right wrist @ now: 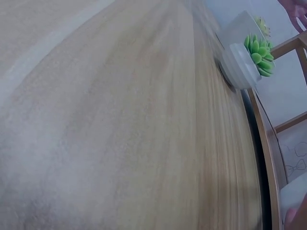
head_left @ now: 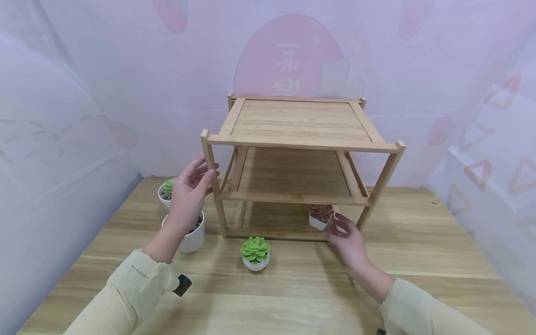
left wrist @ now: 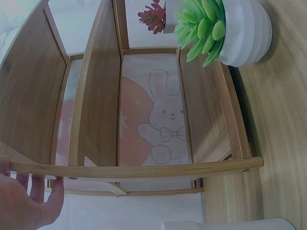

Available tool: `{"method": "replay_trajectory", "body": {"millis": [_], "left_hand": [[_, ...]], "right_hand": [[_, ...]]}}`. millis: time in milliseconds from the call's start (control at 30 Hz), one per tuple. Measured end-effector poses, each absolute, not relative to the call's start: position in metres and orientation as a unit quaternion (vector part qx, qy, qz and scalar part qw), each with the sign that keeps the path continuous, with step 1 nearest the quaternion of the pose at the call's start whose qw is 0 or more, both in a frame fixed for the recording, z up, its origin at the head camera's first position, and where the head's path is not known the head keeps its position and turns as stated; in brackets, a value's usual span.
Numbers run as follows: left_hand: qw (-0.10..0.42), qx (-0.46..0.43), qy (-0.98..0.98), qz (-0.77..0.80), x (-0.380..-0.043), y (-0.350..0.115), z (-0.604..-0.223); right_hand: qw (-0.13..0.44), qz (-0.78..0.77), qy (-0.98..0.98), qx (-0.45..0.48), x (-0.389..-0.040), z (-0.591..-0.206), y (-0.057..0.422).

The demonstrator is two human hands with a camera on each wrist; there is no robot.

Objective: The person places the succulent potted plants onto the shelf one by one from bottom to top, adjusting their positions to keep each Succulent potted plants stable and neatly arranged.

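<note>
Pinching red succulent [head_left: 320, 219] with right hand [head_left: 351, 243], out to its left, at bottom shelf [head_left: 276, 217]. Gripping rack post [head_left: 218, 200] with left hand [head_left: 188, 191], btw.

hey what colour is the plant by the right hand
The plant is dark red; it shows best in the left wrist view.

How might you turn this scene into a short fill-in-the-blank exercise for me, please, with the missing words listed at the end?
1. The left hand grips a front post of the wooden rack, which has ____ tiers.
2. The right hand holds a white pot with a succulent coloured ____.
3. A round white bowl with a green succulent stands on the table in ____ of the rack.

Missing words: three; red; front.
</note>
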State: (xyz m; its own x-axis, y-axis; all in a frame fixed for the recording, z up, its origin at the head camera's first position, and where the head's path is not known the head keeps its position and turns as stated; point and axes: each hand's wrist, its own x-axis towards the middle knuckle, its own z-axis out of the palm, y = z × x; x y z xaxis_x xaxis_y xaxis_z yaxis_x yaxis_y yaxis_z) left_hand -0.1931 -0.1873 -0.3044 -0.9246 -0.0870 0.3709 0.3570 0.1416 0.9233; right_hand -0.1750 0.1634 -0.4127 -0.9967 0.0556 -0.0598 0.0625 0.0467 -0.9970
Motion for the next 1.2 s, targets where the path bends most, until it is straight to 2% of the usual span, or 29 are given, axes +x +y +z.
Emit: {"method": "replay_trajectory", "body": {"millis": [1200], "left_hand": [[0.168, -0.094, -0.735, -0.65, -0.195, -0.189, -0.307]], "right_hand": [[0.032, -0.684, 0.729, 0.01, -0.153, -0.399, 0.153]]}}
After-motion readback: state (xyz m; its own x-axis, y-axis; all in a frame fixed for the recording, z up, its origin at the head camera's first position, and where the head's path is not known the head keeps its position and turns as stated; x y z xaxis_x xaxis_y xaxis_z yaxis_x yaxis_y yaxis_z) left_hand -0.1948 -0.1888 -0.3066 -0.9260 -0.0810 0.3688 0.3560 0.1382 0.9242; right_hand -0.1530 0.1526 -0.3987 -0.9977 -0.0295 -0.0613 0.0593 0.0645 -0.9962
